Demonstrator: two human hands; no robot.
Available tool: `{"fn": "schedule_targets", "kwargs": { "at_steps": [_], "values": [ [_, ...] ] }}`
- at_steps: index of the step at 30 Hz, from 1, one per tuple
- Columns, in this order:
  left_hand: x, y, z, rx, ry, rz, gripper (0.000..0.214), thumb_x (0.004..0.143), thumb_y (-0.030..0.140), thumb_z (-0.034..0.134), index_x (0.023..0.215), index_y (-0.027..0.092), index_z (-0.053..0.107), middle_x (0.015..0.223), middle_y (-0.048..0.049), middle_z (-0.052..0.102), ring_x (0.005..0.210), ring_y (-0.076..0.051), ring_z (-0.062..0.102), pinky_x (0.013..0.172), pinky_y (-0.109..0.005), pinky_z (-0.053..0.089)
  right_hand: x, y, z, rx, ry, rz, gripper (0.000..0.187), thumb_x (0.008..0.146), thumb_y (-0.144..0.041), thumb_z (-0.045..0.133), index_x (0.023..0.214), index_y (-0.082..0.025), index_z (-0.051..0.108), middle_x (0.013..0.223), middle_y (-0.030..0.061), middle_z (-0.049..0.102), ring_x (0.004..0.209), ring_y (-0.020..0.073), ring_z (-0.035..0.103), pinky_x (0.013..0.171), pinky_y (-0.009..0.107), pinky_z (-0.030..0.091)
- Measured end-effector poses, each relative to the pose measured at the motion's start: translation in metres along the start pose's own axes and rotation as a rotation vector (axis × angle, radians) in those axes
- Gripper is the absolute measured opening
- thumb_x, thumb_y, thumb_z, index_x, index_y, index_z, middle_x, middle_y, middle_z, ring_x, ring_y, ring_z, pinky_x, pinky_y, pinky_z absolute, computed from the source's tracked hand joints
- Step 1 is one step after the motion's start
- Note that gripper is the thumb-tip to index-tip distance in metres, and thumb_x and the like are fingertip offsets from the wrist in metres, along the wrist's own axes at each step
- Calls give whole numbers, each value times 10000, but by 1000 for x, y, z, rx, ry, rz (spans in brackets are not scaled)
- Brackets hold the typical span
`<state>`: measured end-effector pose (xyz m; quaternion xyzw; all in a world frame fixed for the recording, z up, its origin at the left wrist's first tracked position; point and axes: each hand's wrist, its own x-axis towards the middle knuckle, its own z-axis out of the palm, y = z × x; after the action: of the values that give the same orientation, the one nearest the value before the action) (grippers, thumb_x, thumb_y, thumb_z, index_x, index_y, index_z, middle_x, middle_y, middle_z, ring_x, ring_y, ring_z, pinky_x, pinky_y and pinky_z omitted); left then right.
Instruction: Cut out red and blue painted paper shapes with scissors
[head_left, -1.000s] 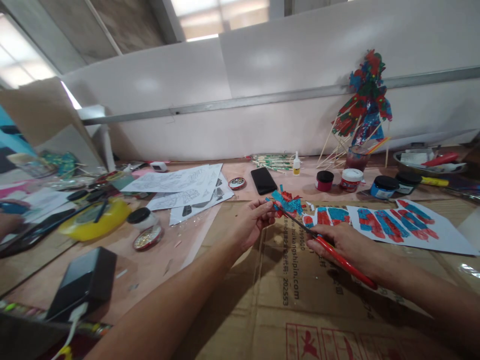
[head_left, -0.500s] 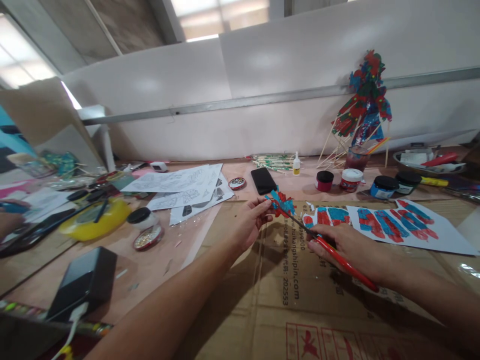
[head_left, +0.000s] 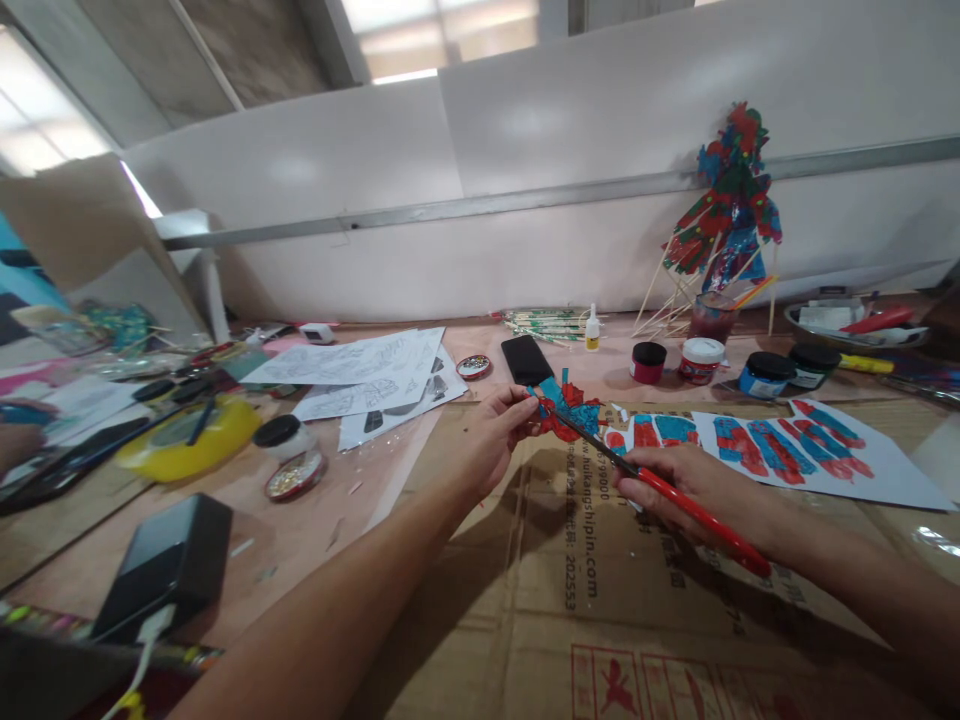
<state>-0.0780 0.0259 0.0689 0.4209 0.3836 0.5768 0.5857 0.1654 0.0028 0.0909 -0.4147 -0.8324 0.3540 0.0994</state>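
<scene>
My left hand [head_left: 504, 432] pinches the edge of a small red-and-blue painted paper cut-out [head_left: 574, 405] with a jagged outline, holding it above the cardboard. In my right hand [head_left: 686, 490] are scissors [head_left: 701, 515] with long red handles and dark blades. The blades point left and lie across the paper cut-out, their tips close to my left fingers. Whether the blades are apart is too small to make out. Just right of the cut-out lies a white sheet [head_left: 892, 470] painted with red and blue shapes.
Cardboard [head_left: 480, 600] covers the table before me. Behind it lie a black phone [head_left: 526, 358], a glue bottle [head_left: 592, 330] and several paint jars [head_left: 701, 360]. A painted figure on sticks [head_left: 739, 200] stands back right. Printed sheets [head_left: 360, 370], a yellow dish [head_left: 247, 425] and another person's hand [head_left: 26, 430] are left.
The paper cut-out has turned in my left fingers and shows more of its surface. The scissors have shifted slightly, their handle end a little further right.
</scene>
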Motion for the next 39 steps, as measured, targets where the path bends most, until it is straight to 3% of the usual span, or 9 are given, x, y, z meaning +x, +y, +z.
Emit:
{"fn": "schedule_targets", "kwargs": {
  "at_steps": [8, 32, 39],
  "values": [
    [1, -1, -2, 13, -44, -34, 207, 725, 284, 775, 801, 151, 636, 798, -50, 656, 699, -134, 592, 715, -284, 460, 0, 0, 0, 42, -25, 9, 336, 949, -452, 452, 796, -186, 586, 638, -23, 514, 560, 115, 430, 513, 230, 325],
    [-3, 2, 3, 30, -14, -93, 219, 697, 329, 797, 734, 145, 683, 727, -42, 666, 632, -114, 588, 655, -254, 452, 0, -5, 1, 33, -22, 50, 306, 928, -417, 487, 756, -184, 586, 603, -22, 505, 547, 114, 433, 504, 225, 316],
    [-6, 6, 8, 10, -12, -103, 208, 693, 315, 799, 710, 136, 695, 713, -47, 667, 614, -103, 566, 621, -242, 426, 0, -5, 3, 77, -23, 88, 357, 918, -502, 487, 806, -189, 617, 609, -22, 493, 545, 117, 430, 509, 229, 314]
  ]
}}
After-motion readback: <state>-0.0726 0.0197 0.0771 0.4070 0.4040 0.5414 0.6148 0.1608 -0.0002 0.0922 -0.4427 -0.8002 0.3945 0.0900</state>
